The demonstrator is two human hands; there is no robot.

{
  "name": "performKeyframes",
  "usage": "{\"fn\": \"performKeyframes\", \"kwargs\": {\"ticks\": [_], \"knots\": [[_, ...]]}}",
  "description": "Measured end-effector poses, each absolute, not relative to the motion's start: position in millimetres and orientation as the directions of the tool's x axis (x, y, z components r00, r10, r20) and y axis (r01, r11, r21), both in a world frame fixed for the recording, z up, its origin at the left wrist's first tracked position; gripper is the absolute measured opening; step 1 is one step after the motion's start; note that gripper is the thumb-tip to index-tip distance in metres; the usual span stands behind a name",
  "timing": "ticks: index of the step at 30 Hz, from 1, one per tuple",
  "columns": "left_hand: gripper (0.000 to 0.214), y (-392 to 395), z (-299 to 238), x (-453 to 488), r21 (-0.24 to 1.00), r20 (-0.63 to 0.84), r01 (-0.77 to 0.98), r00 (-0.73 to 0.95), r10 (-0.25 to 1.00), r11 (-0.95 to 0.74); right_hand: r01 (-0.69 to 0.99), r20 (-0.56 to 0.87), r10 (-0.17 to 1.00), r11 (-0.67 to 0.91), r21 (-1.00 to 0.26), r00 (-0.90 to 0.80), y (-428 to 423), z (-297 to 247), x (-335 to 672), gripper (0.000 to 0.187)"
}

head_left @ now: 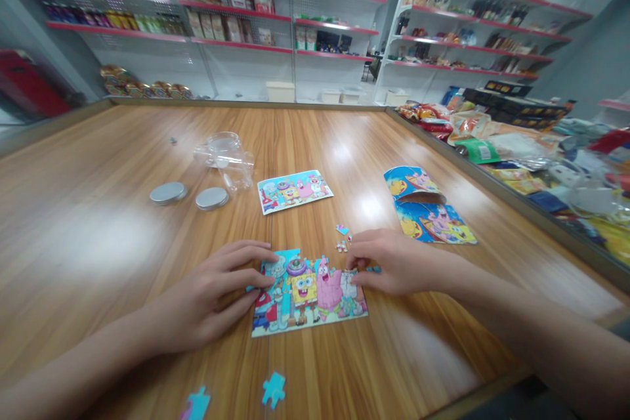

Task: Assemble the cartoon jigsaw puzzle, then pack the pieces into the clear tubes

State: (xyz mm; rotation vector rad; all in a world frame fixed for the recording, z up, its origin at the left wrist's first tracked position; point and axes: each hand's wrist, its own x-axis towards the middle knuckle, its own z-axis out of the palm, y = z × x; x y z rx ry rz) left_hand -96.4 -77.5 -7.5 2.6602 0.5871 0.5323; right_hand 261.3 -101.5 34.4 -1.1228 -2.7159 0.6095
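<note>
A small cartoon jigsaw puzzle [308, 298] lies on the wooden table [123, 223] in front of me. My left hand [211, 295] rests flat on the table with fingers stretched out, fingertips touching the puzzle's left edge. My right hand [394, 262] lies at the puzzle's upper right corner, fingers curled and pressing on a piece there; what is under them is hidden. A few loose pieces [342, 239] lie just above the puzzle. Two more blue pieces [273, 388] lie near the table's front edge.
A printed reference picture [294, 191] lies beyond the puzzle. Right of it is a torn cartoon package [428, 210]. Clear plastic jars [224, 154] and two metal lids [211, 198] sit at the left. Snack packets [497, 138] crowd the right side; stocked shelves [236, 20] stand behind.
</note>
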Motion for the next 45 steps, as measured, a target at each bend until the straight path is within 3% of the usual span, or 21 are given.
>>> {"fn": "performKeyframes", "kwargs": {"ticks": [8, 15, 17, 20, 22, 25, 29, 34, 45], "knots": [[0.034, -76.1, -6.0, -95.2, 0.416, 0.291, 0.313, 0.843, 0.452, -0.854, 0.632, 0.008, 0.695, 0.659, -0.407, -0.719, -101.0, 36.3, 260.9, 0.006], [0.033, -76.5, -7.1, -95.4, 0.427, 0.290, 0.314, 0.841, 0.457, -0.848, 0.589, 0.368, 0.707, 0.706, -0.392, -0.603, -99.0, 38.6, 262.3, 0.011], [0.033, -76.2, -7.0, -95.6, 0.429, 0.289, 0.317, 0.839, 0.461, -0.846, 0.596, 0.320, 0.713, 0.699, -0.394, -0.624, -99.8, 37.3, 261.9, 0.009], [0.033, -75.4, -7.0, -96.1, 0.424, 0.285, 0.317, 0.843, 0.457, -0.849, 0.626, 0.093, 0.706, 0.674, -0.392, -0.702, -101.3, 32.9, 260.1, 0.009], [0.033, -74.8, -7.2, -96.5, 0.415, 0.283, 0.314, 0.847, 0.449, -0.854, 0.638, 0.020, 0.695, 0.671, -0.379, -0.719, -103.2, 31.5, 257.9, 0.007], [0.033, -75.0, -7.0, -96.5, 0.408, 0.282, 0.316, 0.849, 0.447, -0.857, 0.590, 0.028, 0.654, 0.699, -0.404, -0.756, -108.1, 34.8, 253.2, 0.008], [0.032, -76.5, -5.4, -95.2, 0.410, 0.277, 0.326, 0.845, 0.457, -0.852, 0.511, -0.056, 0.547, 0.734, -0.448, -0.835, -114.5, 41.3, 247.4, 0.026], [0.033, -76.9, -4.6, -94.9, 0.421, 0.270, 0.325, 0.847, 0.459, -0.847, 0.467, -0.066, 0.494, 0.759, -0.454, -0.867, -115.7, 40.6, 245.1, 0.010], [0.032, -77.7, -3.2, -93.8, 0.441, 0.280, 0.324, 0.836, 0.471, -0.837, 0.388, 0.014, 0.430, 0.828, -0.405, -0.903, -114.7, 43.1, 247.4, 0.006]]}}
